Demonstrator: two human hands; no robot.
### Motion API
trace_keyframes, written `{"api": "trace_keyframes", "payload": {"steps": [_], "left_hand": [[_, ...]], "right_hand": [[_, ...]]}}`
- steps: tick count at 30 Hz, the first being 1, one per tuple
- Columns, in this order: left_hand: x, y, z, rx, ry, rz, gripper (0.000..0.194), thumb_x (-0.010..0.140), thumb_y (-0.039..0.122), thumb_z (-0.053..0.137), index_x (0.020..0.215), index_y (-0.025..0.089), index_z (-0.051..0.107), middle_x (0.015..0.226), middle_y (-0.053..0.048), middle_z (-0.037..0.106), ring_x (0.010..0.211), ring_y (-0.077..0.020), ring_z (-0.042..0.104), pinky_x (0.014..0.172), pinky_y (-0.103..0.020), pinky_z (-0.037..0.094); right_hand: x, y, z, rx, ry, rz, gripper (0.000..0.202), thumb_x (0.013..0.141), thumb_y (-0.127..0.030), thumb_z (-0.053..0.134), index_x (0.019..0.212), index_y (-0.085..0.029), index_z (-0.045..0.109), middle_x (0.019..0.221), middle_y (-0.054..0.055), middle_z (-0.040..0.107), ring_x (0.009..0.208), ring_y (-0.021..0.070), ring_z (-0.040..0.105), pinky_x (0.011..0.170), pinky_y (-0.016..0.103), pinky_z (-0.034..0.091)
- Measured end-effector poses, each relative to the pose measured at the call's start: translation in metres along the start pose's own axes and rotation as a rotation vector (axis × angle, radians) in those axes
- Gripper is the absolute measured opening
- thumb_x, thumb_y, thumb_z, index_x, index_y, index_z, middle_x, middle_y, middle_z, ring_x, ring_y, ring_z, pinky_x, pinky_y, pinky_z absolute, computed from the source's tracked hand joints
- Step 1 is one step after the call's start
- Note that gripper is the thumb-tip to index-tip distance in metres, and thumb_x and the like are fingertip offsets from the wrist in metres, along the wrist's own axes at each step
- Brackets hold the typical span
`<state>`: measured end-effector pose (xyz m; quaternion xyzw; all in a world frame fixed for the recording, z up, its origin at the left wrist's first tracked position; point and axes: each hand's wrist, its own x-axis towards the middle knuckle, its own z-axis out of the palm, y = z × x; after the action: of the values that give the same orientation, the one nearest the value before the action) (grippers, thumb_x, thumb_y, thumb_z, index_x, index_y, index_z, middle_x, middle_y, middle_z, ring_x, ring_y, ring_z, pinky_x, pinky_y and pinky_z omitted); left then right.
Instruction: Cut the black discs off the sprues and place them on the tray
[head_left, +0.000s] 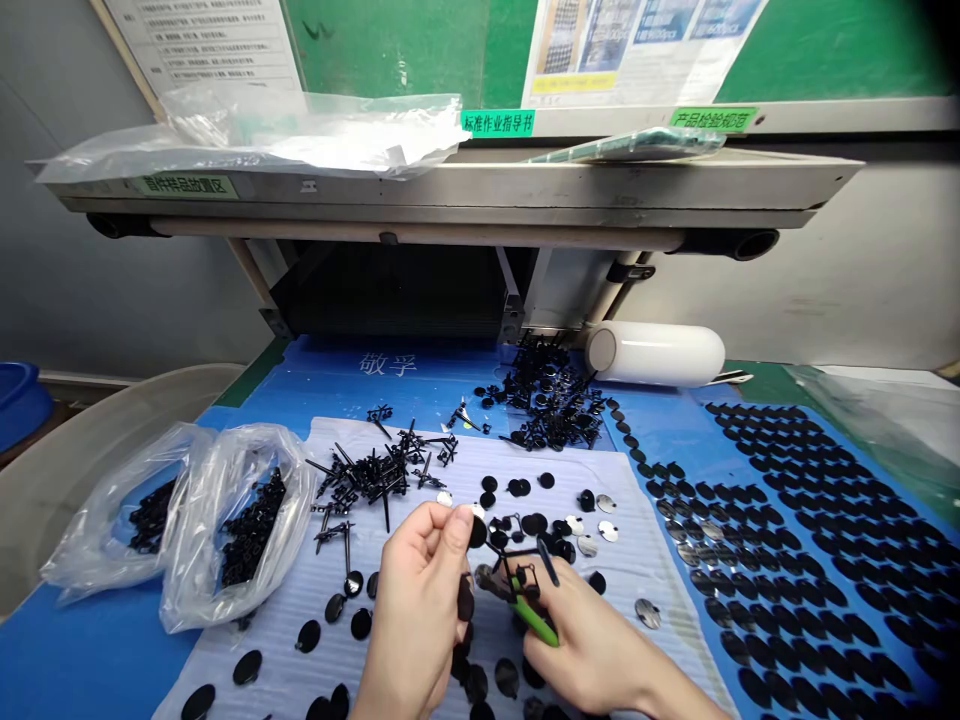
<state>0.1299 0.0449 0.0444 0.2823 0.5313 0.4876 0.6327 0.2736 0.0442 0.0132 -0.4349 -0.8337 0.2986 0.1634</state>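
Observation:
My left hand [412, 600] pinches a glossy black round disc [478, 532] between thumb and fingers. Green-handled cutting pliers [536, 622] are gripped in my right hand [596, 635], their jaws close to the left fingertips. A thin black plastic sprue [517, 570] spans the gap between both hands; which fingers bear it is unclear. Loose black discs [308, 635] lie scattered around the hands on a white foam sheet [626, 570]. Behind the left hand is a heap of black branching sprues [375, 472].
Two clear bags [184, 580] of small black parts stand at left. Black pieces are piled [551, 395] at the back beside a white cylinder [660, 354]. Rows of discs [817, 540] cover the right side. A metal shelf [480, 195] overhangs the rear, bearing plastic bags.

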Motion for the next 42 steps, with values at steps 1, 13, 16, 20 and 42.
{"api": "trace_keyframes", "payload": {"steps": [1, 13, 16, 20, 42], "left_hand": [[0.001, 0.0, -0.002, -0.036, 0.008, -0.002, 0.029, 0.076, 0.039, 0.051, 0.059, 0.019, 0.037, 0.036, 0.013, 0.027, 0.029, -0.0011, 0.017, 0.027, -0.012, 0.013], [0.001, 0.006, -0.028, -0.399, -0.017, -0.117, 0.031, 0.076, 0.028, 0.055, 0.053, 0.018, 0.037, 0.033, 0.012, 0.029, 0.025, 0.0007, 0.013, 0.026, -0.014, 0.006], [0.001, 0.005, -0.031, -0.422, -0.04, -0.142, 0.032, 0.075, 0.027, 0.056, 0.051, 0.017, 0.037, 0.034, 0.012, 0.029, 0.025, 0.0015, 0.012, 0.026, -0.013, 0.005], [0.001, 0.003, -0.032, -0.445, -0.055, -0.162, 0.032, 0.073, 0.028, 0.057, 0.051, 0.017, 0.038, 0.035, 0.011, 0.029, 0.025, 0.002, 0.012, 0.026, -0.012, 0.006], [0.024, 0.009, -0.09, -0.635, 0.199, -0.177, 0.038, 0.083, 0.022, 0.041, 0.046, 0.017, 0.034, 0.032, 0.011, 0.027, 0.022, 0.0012, 0.015, 0.022, -0.01, 0.012]], "right_hand": [[0.003, 0.0, 0.002, -0.017, 0.029, 0.013, 0.022, 0.052, -0.005, 0.037, 0.067, -0.021, 0.041, 0.064, -0.001, 0.05, 0.057, 0.0148, 0.045, 0.054, 0.023, 0.036], [0.028, -0.001, 0.007, 0.013, 0.033, 0.021, 0.036, 0.054, -0.006, 0.038, 0.088, -0.02, 0.038, 0.085, 0.004, 0.047, 0.08, 0.0206, 0.048, 0.069, 0.032, 0.041], [0.031, -0.001, 0.009, 0.036, 0.005, 0.015, 0.034, 0.055, -0.006, 0.038, 0.086, -0.02, 0.039, 0.086, 0.005, 0.046, 0.081, 0.021, 0.047, 0.072, 0.033, 0.042], [0.034, -0.001, 0.011, 0.045, -0.002, 0.01, 0.03, 0.055, -0.007, 0.038, 0.083, -0.019, 0.04, 0.084, 0.005, 0.046, 0.08, 0.0212, 0.048, 0.073, 0.035, 0.042], [0.111, -0.017, 0.039, -0.175, -0.185, -0.121, 0.018, 0.062, -0.008, 0.038, 0.074, -0.021, 0.035, 0.056, -0.002, 0.045, 0.051, 0.0157, 0.044, 0.047, 0.024, 0.027]]}}
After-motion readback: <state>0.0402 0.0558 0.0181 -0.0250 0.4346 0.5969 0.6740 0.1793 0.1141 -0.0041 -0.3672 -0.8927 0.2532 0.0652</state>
